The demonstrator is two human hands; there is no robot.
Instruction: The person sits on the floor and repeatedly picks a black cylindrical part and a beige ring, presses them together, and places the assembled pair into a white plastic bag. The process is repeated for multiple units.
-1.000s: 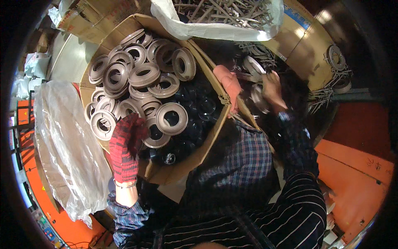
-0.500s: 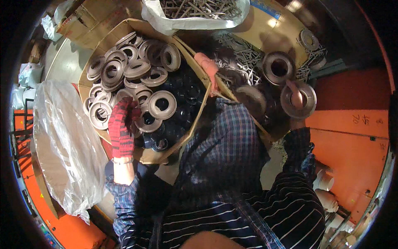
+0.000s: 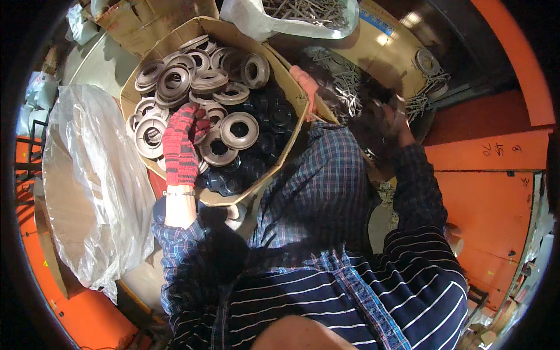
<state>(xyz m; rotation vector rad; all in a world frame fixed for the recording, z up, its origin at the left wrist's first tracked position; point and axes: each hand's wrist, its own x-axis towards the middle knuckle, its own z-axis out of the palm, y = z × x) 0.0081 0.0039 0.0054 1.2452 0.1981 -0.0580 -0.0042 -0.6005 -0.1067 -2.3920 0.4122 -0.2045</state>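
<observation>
While the left hand [image 3: 182,140], in a red-and-black striped knit glove, dips into the cardboard box [image 3: 233,36] with fingers curled against the heaped rings [image 3: 172,98], one pale ring [image 3: 240,143] lies just right of the fingertips — round, so with no long axis, its broad face upward. The left hand is plainly the nearer; the right hand [image 3: 396,122] is well off to the right, beside loose thin sticks [image 3: 350,102], too blurred and shadowed to tell whether it grips anything, nor can I tell whether the gloved fingers pinch a ring. The rings look matt, grey-brown and flanged; glossy dark round parts [image 3: 233,175] fill the box's near right side. Soft salmon cloth [image 3: 304,83] drapes its rim — and farther out lie a white sack [image 3: 256,20] and crinkled clear plastic sheeting [image 3: 105,175].
</observation>
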